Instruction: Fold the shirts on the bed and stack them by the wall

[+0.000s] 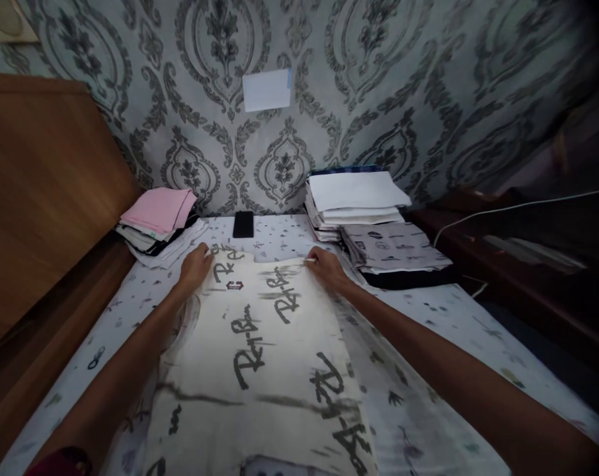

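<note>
A cream shirt (279,350) with dark brush-style lettering and a small badge lies spread lengthwise over the patterned bedsheet (418,344). At its far left corner, my left hand (196,266) is closed on the fabric. My right hand (325,266) pinches the far right corner, with the top edge running between the two hands. Part of the cloth under my right forearm is blurred. The shirt's near end runs out of the bottom of the view, where a greyish patch (279,467) shows.
Folded clothes topped with a pink one (157,210) sit at the back left, beside a wooden panel (46,178). A black phone (243,225) lies near the wall. At back right are a white-topped clothes stack (359,192) and a grey printed pile (393,244). A white cable (522,207) crosses the dark furniture.
</note>
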Tool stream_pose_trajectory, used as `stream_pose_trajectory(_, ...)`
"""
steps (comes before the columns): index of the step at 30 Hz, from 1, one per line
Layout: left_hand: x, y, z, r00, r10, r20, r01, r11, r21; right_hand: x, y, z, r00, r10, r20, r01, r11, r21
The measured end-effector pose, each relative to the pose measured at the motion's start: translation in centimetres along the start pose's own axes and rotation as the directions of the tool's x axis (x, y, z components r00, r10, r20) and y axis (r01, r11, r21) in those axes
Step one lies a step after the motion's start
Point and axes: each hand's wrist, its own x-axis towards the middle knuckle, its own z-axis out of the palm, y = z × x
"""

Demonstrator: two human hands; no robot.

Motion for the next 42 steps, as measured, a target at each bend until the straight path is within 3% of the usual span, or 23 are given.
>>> stream_pose_trajectory(4, 0.4, 0.5, -0.7, 0.99, 0.006, -0.138, -0.007, 1.0, -0.01, 1.0, -0.5, 0.3, 0.997, 0.033, -0.063, -0.031, 0.999, 0.034)
stream_pose_trajectory(9, 1.0, 0.4, 0.0, 0.999, -0.03, -0.03, 0.032, 0.995, 0.09, 1.1, -1.1, 1.3, 0.995, 0.046, -0.092, -0.041, 0.998, 0.045)
stream_pose_trajectory(11, 0.2, 0.8, 0.4, 0.999, -0.012, -0.052, 0.017, 0.995, 0.102, 0.2, -1.9, 1.5, 0.993, 0.022, -0.112, -0.018, 0.999, 0.032)
stream_pose_trajectory(13, -1.3, 1.7, 1.2, 0.993, 0.081, -0.091, -0.074, 0.994, 0.086, -1.4, -3.5, 1.9, 0.991, -0.068, -0.112, 0.07, 0.997, 0.012)
stream_pose_trajectory(15, -3.3, 3.1, 2.4, 0.961, 0.261, -0.095, -0.259, 0.965, 0.036, -3.7, -5.9, 2.9, 0.971, -0.233, -0.052, 0.234, 0.972, -0.004)
stream_pose_trajectory(17, -5.7, 4.2, 3.9, 0.9, 0.434, -0.036, -0.435, 0.9, -0.021, -6.2, -8.1, 4.1, 0.917, -0.393, 0.069, 0.394, 0.919, -0.001)
stream_pose_trajectory(19, -7.9, 4.3, 5.0, 0.859, 0.508, 0.066, -0.507, 0.861, -0.026, -8.1, -9.1, 5.0, 0.874, -0.455, 0.171, 0.463, 0.887, -0.003)
stream_pose_trajectory(22, -10.0, 2.1, 4.9, 0.883, 0.436, 0.174, -0.452, 0.89, 0.061, -8.8, -6.7, 5.0, 0.917, -0.345, 0.2, 0.363, 0.93, -0.061)
stream_pose_trajectory(26, -10.9, -1.6, 2.4, 0.935, 0.301, 0.185, -0.333, 0.927, 0.174, -7.9, -0.9, 3.0, 0.982, -0.147, 0.116, 0.162, 0.977, -0.138)
stream_pose_trajectory(28, -11.9, -1.8, 1.4, 0.944, 0.277, 0.178, -0.309, 0.932, 0.191, -8.9, -0.3, 2.2, 0.993, -0.099, 0.064, 0.107, 0.983, -0.148)
stream_pose_trajectory(31, -15.1, -0.2, 1.0, 0.909, 0.361, 0.208, -0.392, 0.91, 0.134, -13.0, -3.3, 2.1, 0.978, -0.202, 0.061, 0.209, 0.967, -0.146)
stream_pose_trajectory(34, -19.3, 1.4, 1.5, 0.839, 0.486, 0.246, -0.514, 0.855, 0.065, -18.2, -7.3, 2.8, 0.862, -0.475, 0.178, 0.498, 0.859, -0.117)
stream_pose_trajectory(35, -20.5, 1.5, 1.6, 0.823, 0.511, 0.248, -0.54, 0.84, 0.061, -19.6, -7.9, 3.0, 0.836, -0.51, 0.202, 0.538, 0.835, -0.115)
stream_pose_trajectory(38, -23.0, 0.2, 1.4, 0.811, 0.54, 0.225, -0.569, 0.818, 0.089, -21.9, -7.4, 2.8, 0.837, -0.508, 0.202, 0.539, 0.829, -0.147)
stream_pose_trajectory(42, -24.8, -2.7, 0.6, 0.829, 0.536, 0.161, -0.558, 0.812, 0.173, -22.5, -4.1, 1.8, 0.868, -0.477, 0.138, 0.496, 0.845, -0.201)
